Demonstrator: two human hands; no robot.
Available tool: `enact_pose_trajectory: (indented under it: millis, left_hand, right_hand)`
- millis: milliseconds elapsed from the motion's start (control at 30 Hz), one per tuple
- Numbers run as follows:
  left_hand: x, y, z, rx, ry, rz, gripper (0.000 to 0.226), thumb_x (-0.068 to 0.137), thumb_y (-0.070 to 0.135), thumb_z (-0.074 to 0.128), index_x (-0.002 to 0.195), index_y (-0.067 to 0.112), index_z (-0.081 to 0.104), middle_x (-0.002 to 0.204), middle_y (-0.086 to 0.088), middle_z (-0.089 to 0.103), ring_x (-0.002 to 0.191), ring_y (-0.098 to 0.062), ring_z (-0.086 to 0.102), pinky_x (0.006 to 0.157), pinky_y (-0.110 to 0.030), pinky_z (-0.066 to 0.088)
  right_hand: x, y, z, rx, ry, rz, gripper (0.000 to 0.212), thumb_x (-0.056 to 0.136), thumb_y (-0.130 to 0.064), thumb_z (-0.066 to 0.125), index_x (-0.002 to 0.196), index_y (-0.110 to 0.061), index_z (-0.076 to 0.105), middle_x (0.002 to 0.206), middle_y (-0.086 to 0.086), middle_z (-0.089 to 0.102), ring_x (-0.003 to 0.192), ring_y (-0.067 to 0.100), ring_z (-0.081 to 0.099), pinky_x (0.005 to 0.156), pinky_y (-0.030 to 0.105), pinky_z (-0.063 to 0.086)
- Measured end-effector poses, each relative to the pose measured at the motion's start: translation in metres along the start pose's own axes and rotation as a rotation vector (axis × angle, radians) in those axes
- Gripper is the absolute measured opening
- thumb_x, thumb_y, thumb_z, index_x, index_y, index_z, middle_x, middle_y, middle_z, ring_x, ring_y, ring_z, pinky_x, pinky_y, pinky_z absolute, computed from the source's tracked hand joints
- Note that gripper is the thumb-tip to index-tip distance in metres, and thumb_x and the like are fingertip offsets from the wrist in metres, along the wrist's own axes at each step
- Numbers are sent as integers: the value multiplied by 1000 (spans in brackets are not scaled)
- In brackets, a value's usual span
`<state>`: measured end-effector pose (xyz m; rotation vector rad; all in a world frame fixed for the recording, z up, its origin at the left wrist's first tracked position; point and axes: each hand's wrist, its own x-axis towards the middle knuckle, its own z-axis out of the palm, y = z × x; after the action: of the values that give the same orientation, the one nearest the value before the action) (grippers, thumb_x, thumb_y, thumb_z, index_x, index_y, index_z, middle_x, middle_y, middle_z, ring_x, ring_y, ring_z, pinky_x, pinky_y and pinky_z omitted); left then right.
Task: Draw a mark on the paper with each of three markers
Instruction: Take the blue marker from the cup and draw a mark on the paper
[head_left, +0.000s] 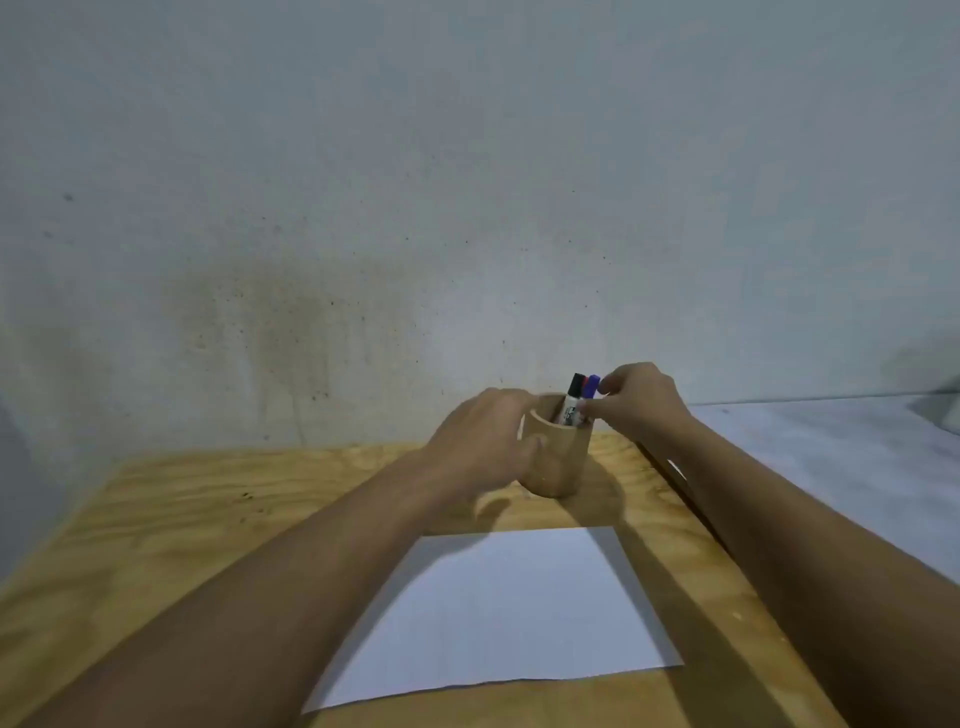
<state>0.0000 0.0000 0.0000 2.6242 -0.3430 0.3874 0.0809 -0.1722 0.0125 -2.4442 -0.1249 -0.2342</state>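
A round wooden cup (563, 457) stands on the table beyond a blank white paper (498, 613). Three markers stick out of it: one with a black cap (575, 387), one with a red cap (585, 383) mostly hidden, and one with a blue cap (592, 385). My left hand (483, 441) wraps the cup's left side. My right hand (636, 402) is at the cup's right rim, its fingertips pinching the blue-capped marker just below the cap.
The table (208, 519) is light plywood and ends close behind the cup at a stained grey wall (363, 208). Its right edge drops to a pale grey surface (831, 467). My forearms cross both sides of the paper.
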Motion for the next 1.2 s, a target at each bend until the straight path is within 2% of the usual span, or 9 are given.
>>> enact_pose_trajectory:
  millis: [133,200,333,467,667,833,967,1067,1200]
  left_hand:
    - [15,7,9,-2,78,-24,27,89,28,52,109,15,63,116,-6,64,109,-26,55,92,-43,46]
    - [20,7,14,20,87,-70,32,91,32,51,113,12,64,125,-8,62,116,-26,53,96,-40,43]
    - [26,-2,22,18,95,-116,32,88,36,52,103,16,73,112,-8,70,106,-27,61,90,-40,48]
    - [27,-7,28,-68,135,-129,27,85,31,58,102,18,74,112,-5,72,102,-24,65,88,-41,51]
    - [23,-6,32,-108,157,-148,32,87,28,60,116,17,67,133,2,61,120,-19,57,102,-35,44]
    - [9,-14,21,-207,141,-160,40,85,27,64,124,20,61,135,1,59,125,-18,52,106,-38,41]
    - [-14,-26,1,-624,238,-292,35,79,20,72,114,13,68,109,-4,73,100,-14,67,94,-36,52]
    - [-35,-38,-9,-955,255,-366,34,80,9,71,113,6,66,99,-13,73,86,-21,70,85,-37,58]
    - [-60,-53,-8,-1097,191,-311,33,80,-6,64,113,-1,63,85,-12,65,68,-21,66,73,-30,60]
  right_hand:
    - [10,3,7,115,42,-5,33,75,-27,79,89,1,71,89,17,72,77,24,63,71,39,55]
    - [14,6,12,154,46,-12,30,76,-27,79,87,-1,71,84,14,70,76,23,62,65,33,51]
    - [19,6,11,155,62,-60,27,81,-28,76,90,-4,69,86,8,68,79,22,62,59,28,47]
    - [20,-4,-5,219,136,-151,26,87,-29,69,102,-9,65,95,9,71,89,25,68,79,38,54]
    - [5,-37,-35,404,218,-351,14,98,-25,51,111,-19,55,88,-4,66,81,13,70,76,30,55]
    - [-22,-45,-34,440,36,-392,26,98,-25,54,122,-21,63,88,6,63,68,13,66,63,36,59]
    - [-41,-37,-9,467,-142,-302,22,86,-22,72,102,-8,66,76,11,71,55,10,64,50,28,50]
    - [-55,-33,12,489,-284,-226,13,82,-7,74,89,-2,65,69,11,67,52,10,60,53,28,46]
    - [-73,-34,28,486,-476,-245,12,82,2,71,93,4,67,76,18,66,57,18,62,55,28,48]
